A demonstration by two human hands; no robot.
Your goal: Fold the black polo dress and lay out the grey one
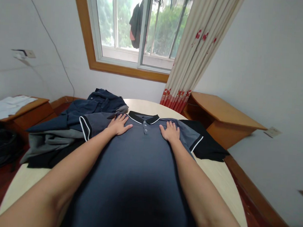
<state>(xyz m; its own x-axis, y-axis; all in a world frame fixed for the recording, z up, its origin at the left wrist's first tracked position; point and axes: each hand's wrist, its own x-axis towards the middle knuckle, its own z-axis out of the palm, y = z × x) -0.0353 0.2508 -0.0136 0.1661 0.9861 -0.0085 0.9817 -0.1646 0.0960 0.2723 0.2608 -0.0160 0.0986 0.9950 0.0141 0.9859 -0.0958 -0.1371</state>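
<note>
A dark blue-grey polo shirt with a black, white-edged collar lies spread face up on a round pale table. My left hand rests flat on the shirt's left shoulder, fingers stretched out beside the collar. On the other shoulder my right hand lies flat, fingers apart. Both hands hold nothing. The button placket sits between them.
A heap of dark blue and grey clothes lies at the table's left. A black garment sits under the shirt's right sleeve. A wooden desk stands at the right, a curtain and window behind, a low cabinet left.
</note>
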